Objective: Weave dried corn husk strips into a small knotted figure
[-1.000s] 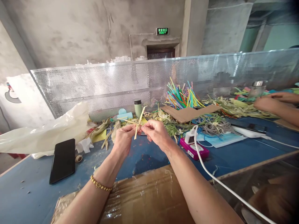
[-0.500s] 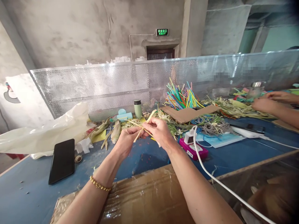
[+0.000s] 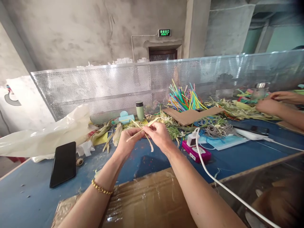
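My left hand [image 3: 127, 142] and my right hand [image 3: 158, 134] meet above the blue table [image 3: 35, 186], each pinching thin pale straw strips [image 3: 142, 132] that cross between the fingertips. One strip hangs down below my right fingers. A gold bracelet [image 3: 101, 188] sits on my left wrist. Behind my hands lies a heap of dried husks and straw [image 3: 166, 122] along the perforated metal screen [image 3: 106, 88].
A black phone [image 3: 63, 163] lies at the left beside a plastic bag [image 3: 47, 136]. A pink device [image 3: 196, 151] with a white cable [image 3: 220, 186], coloured strips [image 3: 185, 98], a green bottle [image 3: 140, 110] and cardboard [image 3: 147, 202] surround me. Another person's hands [image 3: 273, 103] are at far right.
My hands have turned the crossed strips: the upright end has swung down and a loose end now hangs below my right fingers. Both hands stayed in about the same place.
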`<state>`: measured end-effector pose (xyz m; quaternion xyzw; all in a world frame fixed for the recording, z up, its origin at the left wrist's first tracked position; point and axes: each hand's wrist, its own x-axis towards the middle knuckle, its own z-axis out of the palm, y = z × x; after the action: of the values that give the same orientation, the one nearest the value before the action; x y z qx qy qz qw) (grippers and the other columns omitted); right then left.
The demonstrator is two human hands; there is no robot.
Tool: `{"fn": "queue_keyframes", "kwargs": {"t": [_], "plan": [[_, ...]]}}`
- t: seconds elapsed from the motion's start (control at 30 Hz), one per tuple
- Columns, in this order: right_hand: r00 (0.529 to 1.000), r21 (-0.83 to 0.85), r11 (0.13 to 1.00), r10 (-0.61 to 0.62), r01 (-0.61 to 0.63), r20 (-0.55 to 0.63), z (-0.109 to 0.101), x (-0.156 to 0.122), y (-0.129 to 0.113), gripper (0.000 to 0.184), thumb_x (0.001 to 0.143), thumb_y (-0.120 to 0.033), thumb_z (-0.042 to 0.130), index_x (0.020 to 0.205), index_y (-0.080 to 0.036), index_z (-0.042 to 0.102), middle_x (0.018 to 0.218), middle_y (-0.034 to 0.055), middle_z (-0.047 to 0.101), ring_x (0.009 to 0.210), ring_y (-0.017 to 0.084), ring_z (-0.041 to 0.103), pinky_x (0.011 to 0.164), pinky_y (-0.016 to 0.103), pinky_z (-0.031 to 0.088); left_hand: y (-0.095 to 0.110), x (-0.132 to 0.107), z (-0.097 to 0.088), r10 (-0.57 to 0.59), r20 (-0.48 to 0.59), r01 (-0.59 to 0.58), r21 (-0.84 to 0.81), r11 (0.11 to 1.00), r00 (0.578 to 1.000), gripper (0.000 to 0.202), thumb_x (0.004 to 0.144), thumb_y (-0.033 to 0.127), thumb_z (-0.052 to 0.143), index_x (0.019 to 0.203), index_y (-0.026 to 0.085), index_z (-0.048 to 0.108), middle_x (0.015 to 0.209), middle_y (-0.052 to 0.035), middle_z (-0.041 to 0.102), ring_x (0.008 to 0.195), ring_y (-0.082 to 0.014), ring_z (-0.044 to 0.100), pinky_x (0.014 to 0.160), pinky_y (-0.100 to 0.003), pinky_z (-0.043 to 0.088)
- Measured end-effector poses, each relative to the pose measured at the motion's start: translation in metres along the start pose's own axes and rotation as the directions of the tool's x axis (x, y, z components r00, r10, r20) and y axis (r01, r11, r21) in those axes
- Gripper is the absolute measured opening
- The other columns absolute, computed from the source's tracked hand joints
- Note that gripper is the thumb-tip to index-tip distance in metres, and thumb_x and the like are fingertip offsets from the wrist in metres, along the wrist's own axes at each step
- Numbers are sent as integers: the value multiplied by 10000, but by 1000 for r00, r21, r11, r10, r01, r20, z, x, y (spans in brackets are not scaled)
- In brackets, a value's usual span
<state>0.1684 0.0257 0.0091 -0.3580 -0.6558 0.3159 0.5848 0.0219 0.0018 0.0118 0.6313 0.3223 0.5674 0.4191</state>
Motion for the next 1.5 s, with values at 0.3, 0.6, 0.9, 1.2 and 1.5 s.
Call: {"fn": "queue_keyframes", "kwargs": {"t": [0.3,0.6,0.9,1.2,1.5], "plan": [[773,-284,922,-377,263,-511,-18,1,-14,186,916,-358,560,946,-195,645,976,102,685,877,200,603,847,354,475,2,1,-9,-33,-52,41,163,986,998,120,680,259,738,602,169,744,560,-25,601,578,-148,483,585,-288,358],[990,-203,971,-110,125,86,-11,-2,-11,151,823,-257,614,702,-173,648,689,25,675,651,154,580,641,277,428,8,-1,-12,-111,118,80,244,966,987,135,644,202,678,700,179,799,566,-24,607,569,-150,455,549,-281,335],[996,-31,999,-7,10,86,-12,-1,-15,201,785,-304,610,631,-174,610,603,2,604,599,136,535,606,274,418,6,1,-9,-82,64,72,146,987,995,213,698,350,758,621,155,718,566,-6,561,554,-125,435,547,-278,300],[996,23,998,49,-51,69,-11,-1,-17,192,743,-249,574,568,-177,609,598,21,635,594,137,553,600,267,441,11,-1,-7,-92,75,84,95,992,993,133,667,276,758,612,158,732,667,-40,639,608,-139,506,593,-288,368],[996,63,996,63,-67,58,-9,-2,-17,92,674,-246,597,609,-187,567,589,-16,581,586,126,517,594,268,414,7,-1,-7,-92,95,78,141,987,991,167,673,309,794,701,148,758,633,-28,632,593,-132,494,574,-277,349]]}}
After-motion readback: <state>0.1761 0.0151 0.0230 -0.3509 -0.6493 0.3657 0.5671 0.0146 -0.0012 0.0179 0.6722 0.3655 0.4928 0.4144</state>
